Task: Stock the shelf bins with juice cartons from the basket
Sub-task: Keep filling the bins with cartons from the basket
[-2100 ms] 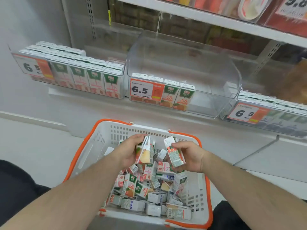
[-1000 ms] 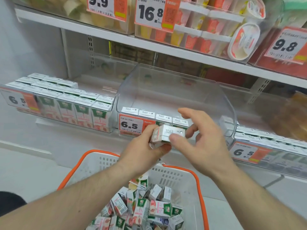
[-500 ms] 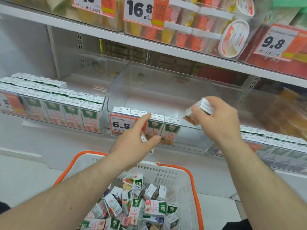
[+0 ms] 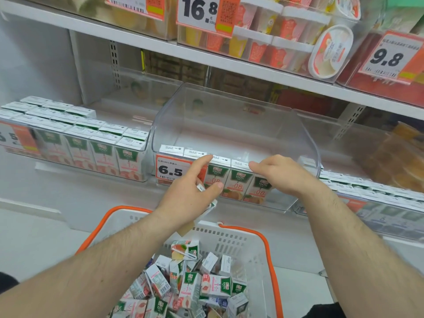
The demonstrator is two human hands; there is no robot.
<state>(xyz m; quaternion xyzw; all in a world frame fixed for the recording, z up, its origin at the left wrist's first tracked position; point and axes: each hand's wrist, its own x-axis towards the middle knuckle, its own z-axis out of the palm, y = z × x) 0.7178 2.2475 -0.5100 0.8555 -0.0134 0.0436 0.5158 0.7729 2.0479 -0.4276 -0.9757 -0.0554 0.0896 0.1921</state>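
now my right hand (image 4: pixel 278 174) rests slack at the middle bin (image 4: pixel 307 143), my left hand (image 4: pixel 191 193) grips a carton (image 4: pixel 212 206) to slot beside the row.

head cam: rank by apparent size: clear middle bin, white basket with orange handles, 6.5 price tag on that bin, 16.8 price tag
1-2. Clear plastic middle bin and white plastic basket with orange handles: unsure, the basket is cropped and nearer.
3. White and orange 16.8 price tag, partly cropped.
4. White and orange 6.5 price tag.

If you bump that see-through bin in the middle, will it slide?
Probably. The clear bin looks like thin plastic and holds only one front row of cartons, so it's likely light. Its smooth bottom sits on a smooth shelf.
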